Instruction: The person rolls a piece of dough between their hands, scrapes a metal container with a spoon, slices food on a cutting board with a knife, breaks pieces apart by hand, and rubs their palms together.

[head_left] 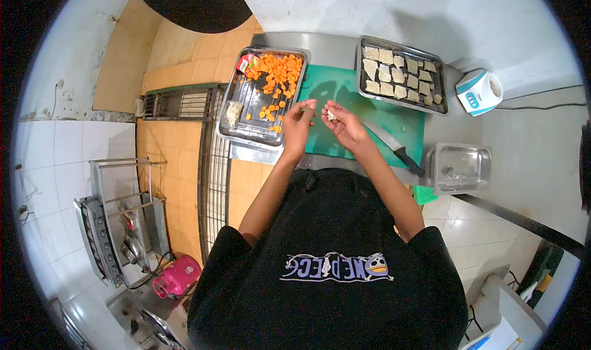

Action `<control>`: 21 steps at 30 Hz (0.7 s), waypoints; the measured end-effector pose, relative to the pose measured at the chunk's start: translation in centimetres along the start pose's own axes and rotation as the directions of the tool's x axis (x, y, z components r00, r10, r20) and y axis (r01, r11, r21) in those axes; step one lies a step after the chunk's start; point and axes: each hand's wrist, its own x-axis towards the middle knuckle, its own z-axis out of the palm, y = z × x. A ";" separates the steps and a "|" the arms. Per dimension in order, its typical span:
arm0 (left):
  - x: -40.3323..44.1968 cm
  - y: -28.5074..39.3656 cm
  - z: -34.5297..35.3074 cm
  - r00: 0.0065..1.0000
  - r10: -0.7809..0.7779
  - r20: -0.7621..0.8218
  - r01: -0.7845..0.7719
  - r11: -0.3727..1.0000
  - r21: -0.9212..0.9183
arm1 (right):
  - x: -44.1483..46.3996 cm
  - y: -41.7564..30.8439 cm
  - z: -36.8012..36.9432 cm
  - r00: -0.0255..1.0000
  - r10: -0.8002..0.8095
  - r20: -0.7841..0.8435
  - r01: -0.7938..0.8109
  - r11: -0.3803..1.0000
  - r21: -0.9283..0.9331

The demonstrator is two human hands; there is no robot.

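Observation:
Both my hands are over the green cutting board (394,119). My left hand (298,127) has its thumb and fingertips pinched together near the tray's right edge; whatever is in the pinch is too small to name. In the curled fingers of my right hand (346,127) are small pale pieces (332,114), possibly garlic. A large knife (389,142) with a black handle lies on the board, right of my right hand. On the left, a metal tray (229,101) holds orange carrot slices (280,70), a red packet (247,64) and a small pale heap (234,113).
A second tray (403,107) bears rows of flat, pale square pieces (398,75). Beyond it stands a white and blue appliance (479,93) with a cable. A clear container (462,168) sits at the right edge. A pink gas cylinder (177,276) is on the floor, lower left.

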 end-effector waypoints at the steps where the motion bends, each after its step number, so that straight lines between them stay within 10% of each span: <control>1: 0.1 0.1 0.1 0.998 -0.065 0.007 0.065 0.996 -0.058 | -0.4 -0.5 0.3 1.000 -0.003 0.001 0.003 1.000 -0.003; 4: 0.4 -0.5 0.1 0.982 -0.180 0.058 0.189 0.937 -0.293 | -1.2 -1.7 1.0 0.998 0.059 0.033 -0.064 0.983 0.172; 8: 1.3 -1.6 1.1 0.971 -0.227 0.078 0.237 0.859 -0.454 | -1.8 -1.5 2.2 0.980 -0.192 0.052 0.194 0.980 -0.037; 10: 2.4 -1.9 1.5 0.925 -0.300 0.233 0.371 0.581 -0.724 | -2.6 -1.3 3.3 0.953 -0.284 0.109 0.300 0.937 -0.181; 12: 2.1 -0.1 2.8 0.921 -0.263 0.286 0.383 0.491 -0.782 | -3.8 -1.3 4.9 0.837 -0.394 0.380 0.545 0.531 -0.648; 15: 2.0 1.5 3.6 0.910 -0.190 0.369 0.411 0.289 -0.865 | -5.6 -1.3 7.5 0.701 -0.456 0.548 0.668 0.154 -0.728; 18: 2.3 2.5 3.9 0.922 -0.220 0.319 0.362 0.193 -0.912 | -6.3 -2.0 8.2 0.701 -0.466 0.539 0.698 0.295 -0.653; 21: 1.8 4.1 3.9 0.944 -0.243 0.223 0.311 0.429 -0.848 | -6.8 -3.5 9.1 0.628 -0.521 0.578 0.768 0.298 -0.566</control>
